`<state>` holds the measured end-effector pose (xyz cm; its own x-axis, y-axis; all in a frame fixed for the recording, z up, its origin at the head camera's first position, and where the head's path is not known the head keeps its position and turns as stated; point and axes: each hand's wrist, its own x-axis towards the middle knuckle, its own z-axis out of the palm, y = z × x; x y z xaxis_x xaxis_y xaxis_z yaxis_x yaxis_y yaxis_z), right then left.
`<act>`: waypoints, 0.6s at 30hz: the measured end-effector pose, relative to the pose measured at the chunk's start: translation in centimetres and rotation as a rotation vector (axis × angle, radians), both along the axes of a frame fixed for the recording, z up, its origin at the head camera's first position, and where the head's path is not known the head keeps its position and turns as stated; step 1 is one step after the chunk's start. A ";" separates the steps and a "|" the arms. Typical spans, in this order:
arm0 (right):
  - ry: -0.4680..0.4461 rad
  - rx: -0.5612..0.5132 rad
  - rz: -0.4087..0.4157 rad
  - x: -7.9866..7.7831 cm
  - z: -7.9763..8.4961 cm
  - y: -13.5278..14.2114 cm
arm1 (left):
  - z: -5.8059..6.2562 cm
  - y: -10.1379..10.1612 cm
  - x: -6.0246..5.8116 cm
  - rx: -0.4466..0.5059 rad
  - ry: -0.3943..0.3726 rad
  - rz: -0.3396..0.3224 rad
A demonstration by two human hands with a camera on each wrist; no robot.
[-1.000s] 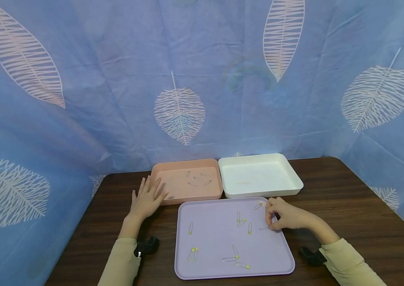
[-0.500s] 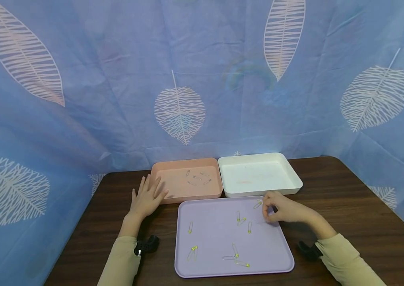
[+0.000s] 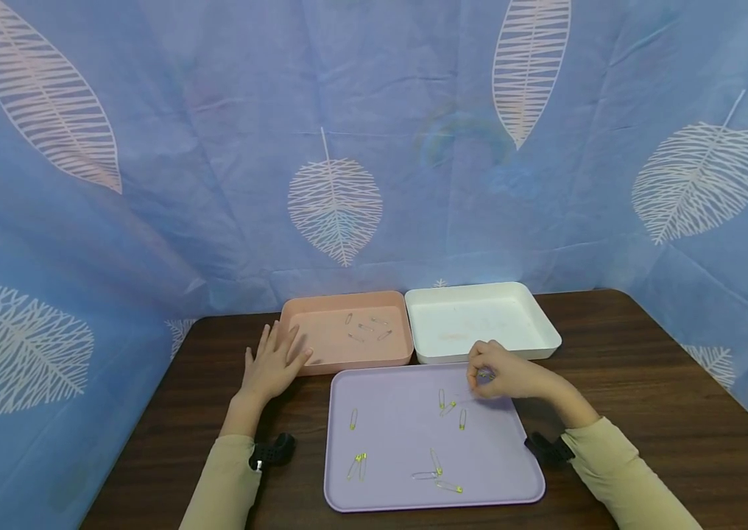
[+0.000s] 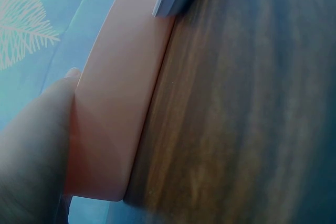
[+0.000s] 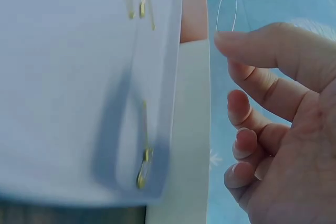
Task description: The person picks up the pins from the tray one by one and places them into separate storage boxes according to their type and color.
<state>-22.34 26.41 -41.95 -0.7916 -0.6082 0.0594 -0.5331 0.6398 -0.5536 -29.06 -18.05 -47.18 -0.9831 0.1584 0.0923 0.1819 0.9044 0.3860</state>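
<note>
My right hand [image 3: 509, 372] pinches a silver safety pin [image 5: 235, 11] between thumb and index finger, its looped end pointing away from the fingertips. The hand is above the back right of the lilac tray [image 3: 394, 412], on which several yellow-headed safety pins [image 3: 463, 419] and a silver safety pin [image 3: 423, 475] lie scattered. Two yellow-headed pins [image 5: 144, 166] near the tray's corner show in the right wrist view. My left hand [image 3: 269, 372] rests with spread fingers on the left end of the pink tray [image 3: 327, 364]. Several small safety pins [image 3: 366, 327] lie in that tray.
A white tray [image 3: 480, 357] stands right of the pink one, both behind the lilac tray. All are on a dark wooden table [image 3: 646, 368]. A blue cloth with white leaf prints [image 3: 334, 206] hangs behind the table.
My right hand has lifted a safety pin from the lilac tray's right side and moved left and toward the back with it. The left hand stays where it was.
</note>
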 end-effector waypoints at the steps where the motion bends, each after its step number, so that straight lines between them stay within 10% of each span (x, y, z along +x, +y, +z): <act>1: -0.001 -0.004 0.002 -0.1 0.0 -0.2 | 0.0 0.0 0.0 0.000 0.001 0.000; 18: 0.053 0.022 0.042 -3.4 1.9 -5.4 | 0.0 0.0 0.0 0.012 0.006 -0.003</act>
